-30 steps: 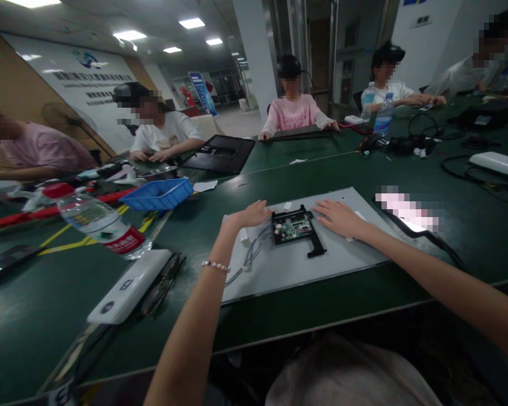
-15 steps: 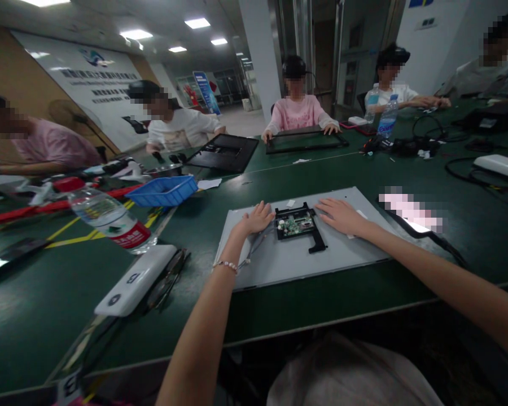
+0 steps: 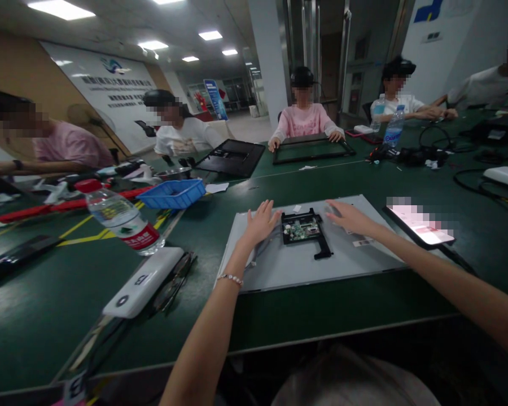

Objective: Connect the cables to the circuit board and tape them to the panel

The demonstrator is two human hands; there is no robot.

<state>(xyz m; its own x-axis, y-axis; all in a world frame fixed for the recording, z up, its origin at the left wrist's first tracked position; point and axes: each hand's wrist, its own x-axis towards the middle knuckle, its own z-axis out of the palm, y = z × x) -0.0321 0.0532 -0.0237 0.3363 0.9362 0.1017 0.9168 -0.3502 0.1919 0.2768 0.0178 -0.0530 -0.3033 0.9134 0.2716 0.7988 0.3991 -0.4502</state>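
A grey flat panel (image 3: 275,273) lies on the green table in front of me. On its middle rests a black bracket (image 3: 323,247) carrying a green circuit board (image 3: 301,230). My left hand (image 3: 261,221) is to the left of the bracket, fingers spread, holding nothing; grey cables (image 3: 257,252) run beneath and beside it. My right hand (image 3: 350,217) hovers over the panel to the right of the bracket, its fingers stretched out and holding nothing. Below the right hand a pale label (image 3: 364,242) shows on the panel.
To the left stand a water bottle (image 3: 127,223), a white power bank (image 3: 144,282), glasses (image 3: 173,285) and a blue tray (image 3: 173,194). A lit phone (image 3: 421,225) lies right of the panel. Across the table a person holds a black frame (image 3: 313,149); a black cover (image 3: 231,158) lies nearby.
My right hand has lifted off the panel and turned more on its side. My left hand also appears raised a little. The view has tilted slightly; the bracket stays on the panel.
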